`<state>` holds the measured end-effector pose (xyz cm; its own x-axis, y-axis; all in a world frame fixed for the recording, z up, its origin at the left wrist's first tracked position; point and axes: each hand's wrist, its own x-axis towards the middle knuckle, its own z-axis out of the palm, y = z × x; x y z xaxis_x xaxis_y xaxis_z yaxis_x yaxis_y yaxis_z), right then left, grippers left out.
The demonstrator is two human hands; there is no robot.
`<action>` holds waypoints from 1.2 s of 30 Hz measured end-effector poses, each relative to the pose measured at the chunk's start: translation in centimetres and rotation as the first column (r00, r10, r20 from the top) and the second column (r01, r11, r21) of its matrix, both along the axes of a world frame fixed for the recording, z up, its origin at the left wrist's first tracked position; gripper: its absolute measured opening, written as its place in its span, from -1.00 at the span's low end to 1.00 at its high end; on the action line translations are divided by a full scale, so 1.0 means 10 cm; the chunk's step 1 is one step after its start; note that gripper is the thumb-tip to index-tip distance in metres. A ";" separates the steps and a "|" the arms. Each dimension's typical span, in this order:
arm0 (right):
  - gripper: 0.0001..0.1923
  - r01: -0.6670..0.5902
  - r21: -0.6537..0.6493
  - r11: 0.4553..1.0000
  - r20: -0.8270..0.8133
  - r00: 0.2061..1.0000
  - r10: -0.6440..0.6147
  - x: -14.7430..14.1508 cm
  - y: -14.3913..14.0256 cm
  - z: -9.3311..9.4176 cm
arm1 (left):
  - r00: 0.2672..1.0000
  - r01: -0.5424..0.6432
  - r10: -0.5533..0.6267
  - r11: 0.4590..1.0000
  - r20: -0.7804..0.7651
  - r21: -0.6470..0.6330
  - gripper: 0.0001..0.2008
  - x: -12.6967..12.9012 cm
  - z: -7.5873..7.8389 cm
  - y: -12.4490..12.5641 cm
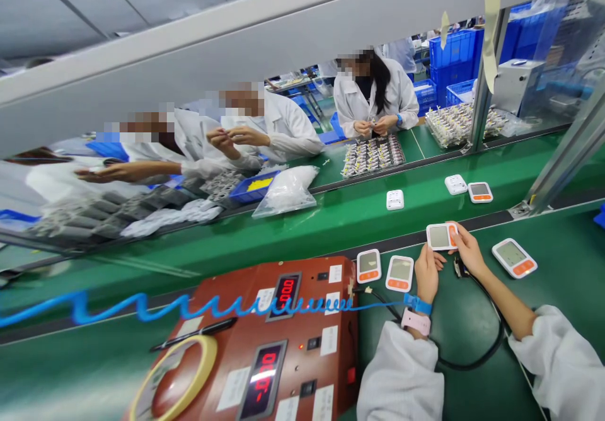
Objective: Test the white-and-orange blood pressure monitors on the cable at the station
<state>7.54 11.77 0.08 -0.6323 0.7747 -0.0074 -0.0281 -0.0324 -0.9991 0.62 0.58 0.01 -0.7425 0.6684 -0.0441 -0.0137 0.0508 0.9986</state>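
Note:
Both my hands hold one white display unit (438, 237) with a grey screen and orange buttons, over the near green bench. My left hand (428, 273) grips its lower edge; a blue wrist strap with a coiled cord and a pink band circle that wrist. On the unit's right side, the fingers of my right hand (467, 251) are closed around the orange buttons. Just below that hand is a small connector (458, 266) on a black cable. Two similar units, one (368, 266) beside another (399, 273), lie left of my hands; a third unit (514, 258) lies to the right.
A brown test box (293, 358) with red digits carries a tape roll (208, 351) and a black pen (193, 334). The blue coiled cord (212, 307) stretches across it. On the green conveyor (340, 219) sit several white units. Co-workers handle parts beyond a metal frame.

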 end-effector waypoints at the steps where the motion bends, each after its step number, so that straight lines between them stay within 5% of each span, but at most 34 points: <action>1: -0.31 0.005 -0.001 1.000 0.003 1.000 -0.005 0.00 0.00 0.00 | 1.000 0.000 0.000 1.000 -0.004 -0.006 -0.37 0.00 0.00 0.00; 23: -0.42 0.016 0.004 1.000 -0.069 0.998 -0.016 0.00 0.00 0.00 | 1.000 -0.001 0.001 1.000 -0.004 0.003 -0.34 -0.01 -0.01 0.00; 36: -0.43 0.018 -0.187 0.982 -0.147 0.988 -0.047 -0.06 -0.01 0.08 | 1.000 0.011 -0.011 1.000 0.009 0.021 -0.31 -0.04 0.03 -0.01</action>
